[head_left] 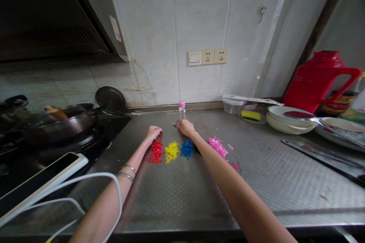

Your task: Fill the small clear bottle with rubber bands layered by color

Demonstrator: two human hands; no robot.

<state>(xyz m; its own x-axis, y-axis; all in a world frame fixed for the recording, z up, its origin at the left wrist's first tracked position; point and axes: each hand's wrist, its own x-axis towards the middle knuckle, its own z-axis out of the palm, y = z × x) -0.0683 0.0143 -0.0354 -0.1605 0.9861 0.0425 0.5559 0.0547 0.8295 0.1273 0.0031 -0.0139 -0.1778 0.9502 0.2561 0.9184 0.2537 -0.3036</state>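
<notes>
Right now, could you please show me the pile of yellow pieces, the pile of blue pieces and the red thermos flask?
Pile of yellow pieces (pixel 172 152): head view, middle of the heap.
Pile of blue pieces (pixel 186 149): head view, middle of the heap.
Red thermos flask (pixel 310 82): head view, body, left of the handle.

Tiled wall (pixel 154 26): pale, with brown stains (pixel 149 95) low on the left. Switch-and-socket strip (pixel 208 57) is wall-mounted. Dark range hood (pixel 51 15) overhangs at upper left. Metal countertop (pixel 270 171) is textured, with a dull sheen. Lighting is subdued.
</notes>
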